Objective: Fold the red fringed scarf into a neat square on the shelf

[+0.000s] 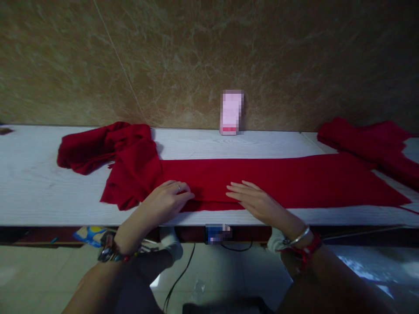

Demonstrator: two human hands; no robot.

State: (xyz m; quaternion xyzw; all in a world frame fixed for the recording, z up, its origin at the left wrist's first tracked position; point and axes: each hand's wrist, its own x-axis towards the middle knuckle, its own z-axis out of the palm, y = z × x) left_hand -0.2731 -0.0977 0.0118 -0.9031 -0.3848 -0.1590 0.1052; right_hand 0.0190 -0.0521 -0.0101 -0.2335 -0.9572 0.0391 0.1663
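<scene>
A long strip of red cloth (pixel 294 181) lies flat along the white tabletop, its near edge showing a second layer underneath. My left hand (pixel 170 198) rests on its left part with the fingers curled and thumb and forefinger together at the cloth. The fingertips are partly hidden. My right hand (pixel 255 200) lies on the cloth with outstretched fingers, palm down, close to the near edge. Left of my left hand, more red cloth (pixel 131 161) is bunched in loose folds and touches the strip.
Another crumpled red cloth (pixel 363 137) sits at the far right. A pink, pixelated object (pixel 231 111) stands against the brown marbled wall (pixel 183 56). Below the front edge of the white table (pixel 32 183) are a blue and yellow packet (pixel 91 235) and a dark cable (pixel 186 270).
</scene>
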